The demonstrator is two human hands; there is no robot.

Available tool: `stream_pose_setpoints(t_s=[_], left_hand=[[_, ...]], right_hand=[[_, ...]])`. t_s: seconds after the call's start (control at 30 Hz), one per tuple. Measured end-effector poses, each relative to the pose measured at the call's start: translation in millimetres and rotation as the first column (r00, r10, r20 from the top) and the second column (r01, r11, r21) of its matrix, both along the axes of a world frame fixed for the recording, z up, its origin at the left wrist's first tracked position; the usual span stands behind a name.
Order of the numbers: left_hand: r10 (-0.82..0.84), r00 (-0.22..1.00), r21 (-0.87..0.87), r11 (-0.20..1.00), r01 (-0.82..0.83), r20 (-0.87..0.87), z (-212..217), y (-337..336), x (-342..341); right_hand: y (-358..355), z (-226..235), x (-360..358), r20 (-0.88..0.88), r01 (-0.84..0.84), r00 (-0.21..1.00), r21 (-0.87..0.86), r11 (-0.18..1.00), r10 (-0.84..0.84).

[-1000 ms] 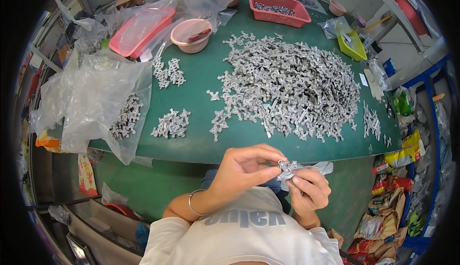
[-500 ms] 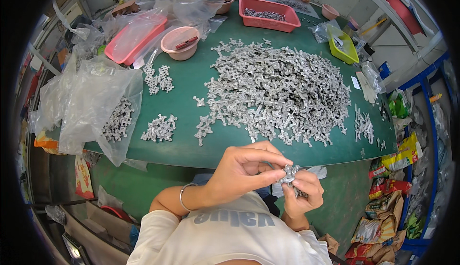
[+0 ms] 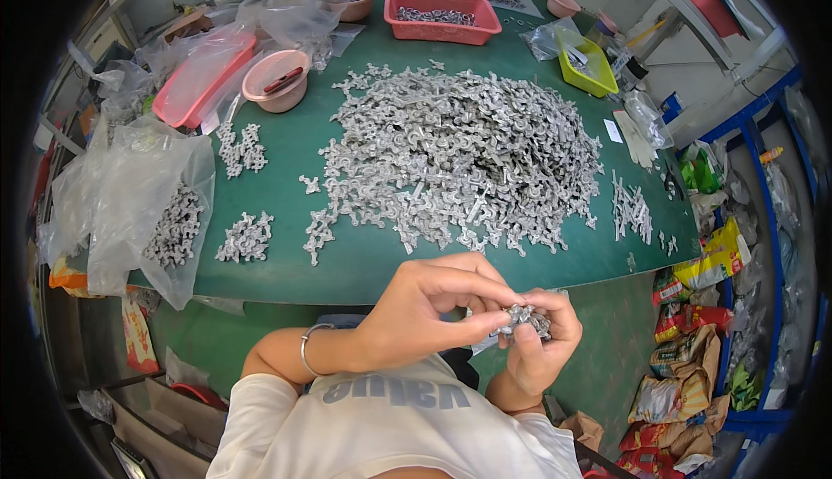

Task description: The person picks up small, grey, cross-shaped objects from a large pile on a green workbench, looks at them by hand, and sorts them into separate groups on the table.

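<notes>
While a small grey metal piece (image 3: 523, 319) is pinched between both hands, left hand (image 3: 425, 310) and right hand (image 3: 537, 353) pressed together just below the table (image 3: 347, 262) edge, separating seems underway; careful twisting is judged needed.

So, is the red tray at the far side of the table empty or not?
Not empty. The red tray holds a shallow layer of small grey metal parts across its bottom, well below its rim.
</notes>
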State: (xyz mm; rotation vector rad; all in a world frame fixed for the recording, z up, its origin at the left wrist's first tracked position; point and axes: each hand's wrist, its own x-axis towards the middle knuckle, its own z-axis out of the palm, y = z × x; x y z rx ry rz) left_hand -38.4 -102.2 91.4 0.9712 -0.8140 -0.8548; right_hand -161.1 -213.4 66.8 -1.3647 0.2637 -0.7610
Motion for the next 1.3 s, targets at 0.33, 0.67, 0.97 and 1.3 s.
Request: stream_pose_setpoints(t_s=[0.33,0.67,0.97,1.3], left_hand=[[-0.032,0.998,0.032,0.999,0.030,0.050,-4,-8,3],[-0.058,0.988,0.066,0.996,0.067,-0.143,2,-11,1],[-0.100,0.958,0.104,0.986,0.132,-0.267,-5,-12,5],[-0.076,0.966,0.003,0.997,0.079,-0.248,-8,-11,1]], right_hand=[[-7,-4,0,0.023,-0.035,0.999,0.089,0.995,0.033],[-11,-6,-1,0.015,-0.058,0.998,0.156,0.986,0.056],[-10,-11,-3,-0.006,-0.004,1.000,0.100,0.995,0.005],[-8,-8,-1,-0.003,-0.032,0.999,0.123,0.992,0.032]])
